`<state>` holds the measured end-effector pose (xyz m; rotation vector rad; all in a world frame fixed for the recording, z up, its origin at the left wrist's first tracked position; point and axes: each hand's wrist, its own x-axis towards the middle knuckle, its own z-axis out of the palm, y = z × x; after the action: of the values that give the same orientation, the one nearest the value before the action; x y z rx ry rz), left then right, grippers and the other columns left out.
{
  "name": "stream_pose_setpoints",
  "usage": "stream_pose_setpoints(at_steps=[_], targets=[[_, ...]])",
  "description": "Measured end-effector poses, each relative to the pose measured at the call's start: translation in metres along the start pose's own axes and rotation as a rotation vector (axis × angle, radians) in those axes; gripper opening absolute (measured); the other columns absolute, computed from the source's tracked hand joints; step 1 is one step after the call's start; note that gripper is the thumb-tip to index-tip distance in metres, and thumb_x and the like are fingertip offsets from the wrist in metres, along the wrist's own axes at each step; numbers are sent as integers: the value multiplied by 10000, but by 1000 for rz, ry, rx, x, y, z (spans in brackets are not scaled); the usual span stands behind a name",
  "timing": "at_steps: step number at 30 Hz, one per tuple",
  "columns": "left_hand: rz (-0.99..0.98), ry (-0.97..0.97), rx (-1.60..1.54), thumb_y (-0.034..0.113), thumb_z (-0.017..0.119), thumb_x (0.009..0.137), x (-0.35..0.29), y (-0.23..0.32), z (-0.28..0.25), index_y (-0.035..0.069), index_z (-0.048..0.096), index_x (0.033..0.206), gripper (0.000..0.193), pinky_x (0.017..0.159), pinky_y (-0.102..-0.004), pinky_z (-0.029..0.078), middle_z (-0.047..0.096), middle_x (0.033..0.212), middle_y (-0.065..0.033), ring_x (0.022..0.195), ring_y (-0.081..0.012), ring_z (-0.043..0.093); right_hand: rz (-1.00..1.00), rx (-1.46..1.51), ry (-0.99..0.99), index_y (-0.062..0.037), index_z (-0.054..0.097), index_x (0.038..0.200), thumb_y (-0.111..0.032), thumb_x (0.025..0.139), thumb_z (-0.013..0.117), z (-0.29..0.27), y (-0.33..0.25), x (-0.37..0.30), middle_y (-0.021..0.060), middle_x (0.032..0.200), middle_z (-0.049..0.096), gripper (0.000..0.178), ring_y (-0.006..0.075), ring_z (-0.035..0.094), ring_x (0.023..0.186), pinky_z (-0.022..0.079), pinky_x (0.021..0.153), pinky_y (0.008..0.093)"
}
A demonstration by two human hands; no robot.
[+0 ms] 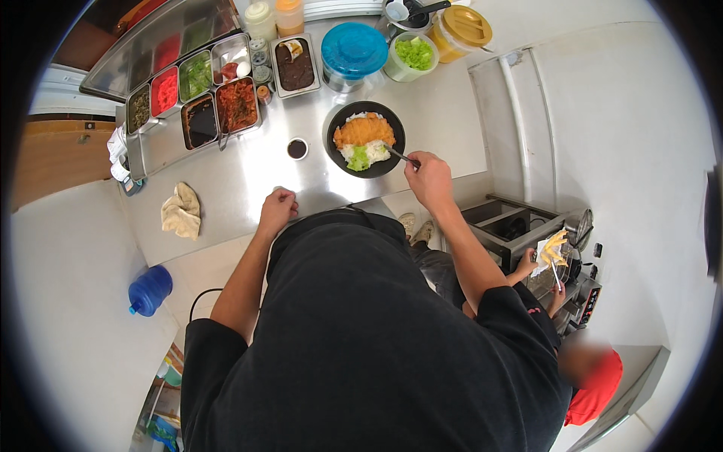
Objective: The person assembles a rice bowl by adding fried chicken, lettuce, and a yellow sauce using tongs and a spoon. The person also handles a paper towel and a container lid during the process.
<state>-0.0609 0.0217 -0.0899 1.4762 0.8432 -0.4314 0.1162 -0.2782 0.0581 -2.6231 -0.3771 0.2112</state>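
My right hand [429, 179] is closed round the end of a slim dark utensil [404, 157], whose tip reaches the food; its exact kind does not show. Below that tip sits a round black bowl [334, 151] on the steel counter. In the bowl lie a golden breaded cutlet [364, 132], some green lettuce [358, 159] and a creamy white food [377, 151] beside it. My left hand [279, 206] rests at the counter's front edge with fingers curled in, and nothing shows in it. A small cup of dark sauce [297, 148] stands left of the bowl.
Steel food pans [239, 103] line the back left, near a tray of dark sauce [295, 66]. Behind the bowl stand a blue-lidded container [354, 51] and a lettuce tub [414, 54]. A cloth [181, 212] lies left. At right, another person's hands [526, 262] hold fries.
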Motion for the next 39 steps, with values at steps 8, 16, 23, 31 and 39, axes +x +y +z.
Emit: stream_pose_setpoints(at_steps=[8, 16, 23, 31, 39], targets=[[-40, 38, 35, 113, 555, 969, -1, 7, 2, -26, 650, 988, 169, 617, -297, 556, 674, 807, -100, 685, -160, 655, -13, 62, 429, 3, 738, 1021, -237, 875, 660, -62, 17, 137, 202, 918, 732, 291, 321, 722, 824, 554, 771, 382], [5, 82, -36, 121, 561, 970, -4, 1, 7, -5, 652, 937, 158, 587, -285, 533, 664, 762, -82, 623, -144, 633, 214, 85, 309, -5, 751, 993, -263, 794, 711, -46, 40, 196, 219, 908, 727, 329, 360, 710, 866, 553, 806, 418], [-17, 91, 15, 140, 584, 957, -2, 5, 5, -12, 651, 937, 167, 573, -285, 546, 668, 766, -85, 622, -146, 646, -116, 169, 73, 0, 716, 1066, -163, 816, 713, -61, 14, 114, 174, 908, 721, 298, 291, 688, 758, 560, 751, 372], [24, 108, -39, 156, 574, 968, -3, 1, 9, 12, 648, 946, 164, 548, -276, 509, 657, 759, -70, 588, -136, 620, -131, 116, -70, 27, 686, 1042, -106, 818, 721, 24, -5, -16, 179, 919, 687, 263, 343, 661, 883, 539, 811, 422], [25, 62, 17, 162, 582, 971, -3, 5, 4, 18, 651, 951, 160, 548, -274, 504, 658, 768, -63, 582, -134, 614, -97, 195, -53, 6, 692, 1071, -108, 852, 714, 29, 6, -32, 153, 980, 695, 248, 251, 672, 782, 568, 733, 353]])
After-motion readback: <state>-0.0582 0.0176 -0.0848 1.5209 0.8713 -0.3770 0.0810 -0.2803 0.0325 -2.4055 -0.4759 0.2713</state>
